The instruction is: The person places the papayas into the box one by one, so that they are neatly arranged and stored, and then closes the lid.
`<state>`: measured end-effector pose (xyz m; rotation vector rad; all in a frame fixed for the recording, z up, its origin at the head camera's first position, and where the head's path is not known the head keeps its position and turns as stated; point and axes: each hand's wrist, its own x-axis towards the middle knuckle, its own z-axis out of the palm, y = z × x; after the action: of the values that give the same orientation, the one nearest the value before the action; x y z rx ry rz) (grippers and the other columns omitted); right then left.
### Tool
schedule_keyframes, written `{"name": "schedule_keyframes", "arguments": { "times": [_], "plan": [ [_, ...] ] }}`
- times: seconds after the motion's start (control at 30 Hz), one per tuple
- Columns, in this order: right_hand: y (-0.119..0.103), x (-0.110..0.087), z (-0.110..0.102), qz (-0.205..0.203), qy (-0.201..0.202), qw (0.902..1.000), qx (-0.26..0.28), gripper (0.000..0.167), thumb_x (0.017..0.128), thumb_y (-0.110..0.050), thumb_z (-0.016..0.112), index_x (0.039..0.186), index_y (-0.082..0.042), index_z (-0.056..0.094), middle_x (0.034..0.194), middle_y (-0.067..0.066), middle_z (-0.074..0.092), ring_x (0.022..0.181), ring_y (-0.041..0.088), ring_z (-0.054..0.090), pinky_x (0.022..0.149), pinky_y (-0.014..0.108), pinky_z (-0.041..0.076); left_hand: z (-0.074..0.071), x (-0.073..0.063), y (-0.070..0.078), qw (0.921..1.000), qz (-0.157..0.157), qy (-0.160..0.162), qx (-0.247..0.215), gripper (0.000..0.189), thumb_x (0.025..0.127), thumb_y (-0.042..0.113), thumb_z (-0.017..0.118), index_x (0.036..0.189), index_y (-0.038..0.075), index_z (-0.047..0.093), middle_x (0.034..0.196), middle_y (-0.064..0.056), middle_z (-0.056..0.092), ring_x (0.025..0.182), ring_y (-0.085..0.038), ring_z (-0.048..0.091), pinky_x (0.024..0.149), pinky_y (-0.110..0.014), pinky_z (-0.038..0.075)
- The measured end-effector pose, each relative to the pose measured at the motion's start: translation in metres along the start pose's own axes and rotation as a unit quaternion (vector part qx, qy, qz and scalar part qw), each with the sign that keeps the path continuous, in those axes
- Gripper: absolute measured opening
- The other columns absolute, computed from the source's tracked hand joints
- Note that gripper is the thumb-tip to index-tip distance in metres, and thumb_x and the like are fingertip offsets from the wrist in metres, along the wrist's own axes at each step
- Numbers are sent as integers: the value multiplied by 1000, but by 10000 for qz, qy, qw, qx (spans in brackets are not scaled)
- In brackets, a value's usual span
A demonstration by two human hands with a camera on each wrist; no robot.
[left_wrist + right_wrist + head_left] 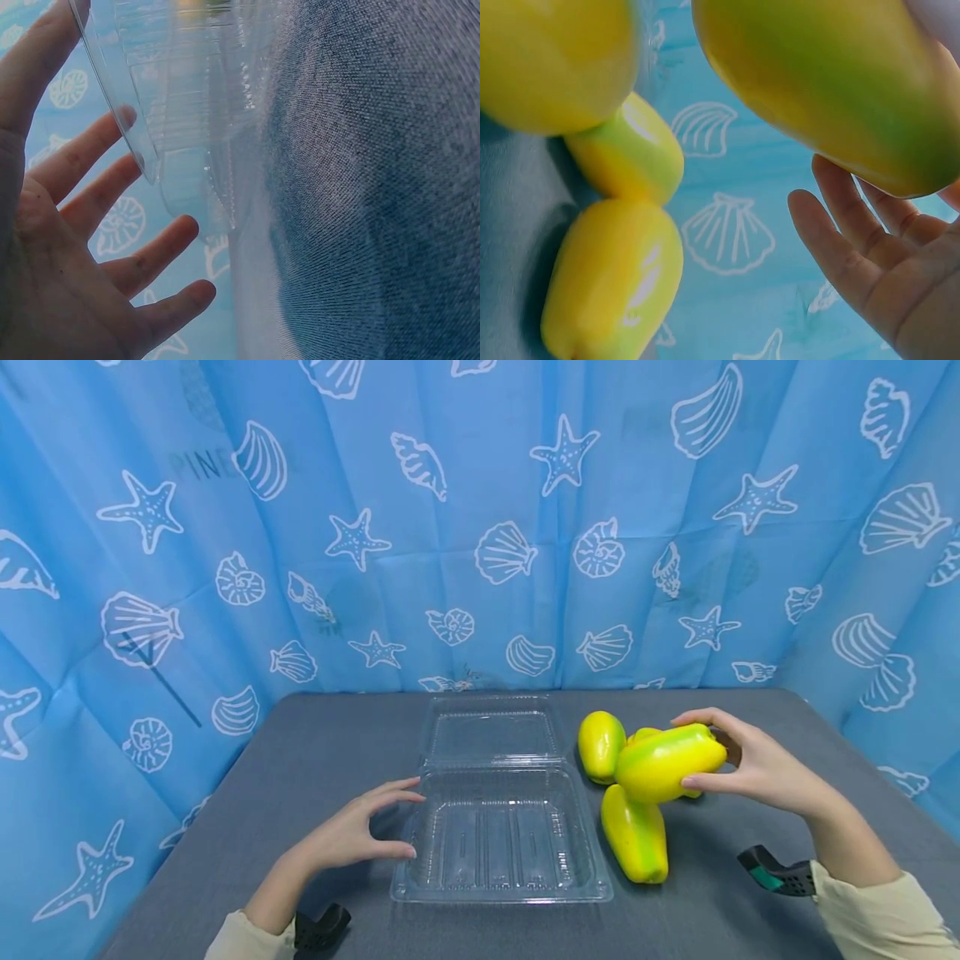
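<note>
My right hand (772, 772) holds a yellow-green papaya (667, 764) by its right end, thumb on the near side and fingers on the far side. Below and around it lie more papayas: one standing at the back left (600, 745), another in front (636, 842), and one mostly hidden behind the held fruit. A clear plastic clamshell container (498, 896) sits with its lid (491, 739) folded back. At its left wall is my left hand (348, 833), thumb and fingers spread apart; in the left wrist view some fingertips (127, 116) are right at the rim.
The dark grey tabletop (330, 735) carries everything. A blue curtain (465, 585) with white shells and starfish hangs behind it and along both sides. Each wrist wears a black band, such as the right one (783, 872).
</note>
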<state>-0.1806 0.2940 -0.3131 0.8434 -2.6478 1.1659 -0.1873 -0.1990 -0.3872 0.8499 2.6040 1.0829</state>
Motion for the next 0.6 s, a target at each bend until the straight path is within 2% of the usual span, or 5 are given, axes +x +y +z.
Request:
{"name": "schedule_keyframes", "arguments": {
  "times": [0.4,0.6],
  "plan": [
    [-17,14,13,-19,-16,10000,-10,57,77,-4,73,125,-5,43,106,-14,53,82,7,55,69,20,50,0,0,2,10000,63,2,23,58,81,30,72,132,13,51,151,-11,33,137,-43,29,99,-68,32],
    [-25,24,21,36,-124,9999,18,59,76,-9,76,124,-6,43,110,1,54,84,7,56,71,21,52,0,0,2,10000,69,6,19,58,81,30,72,132,13,51,151,-12,33,137,-43,29,99,-68,32]
  ]
}}
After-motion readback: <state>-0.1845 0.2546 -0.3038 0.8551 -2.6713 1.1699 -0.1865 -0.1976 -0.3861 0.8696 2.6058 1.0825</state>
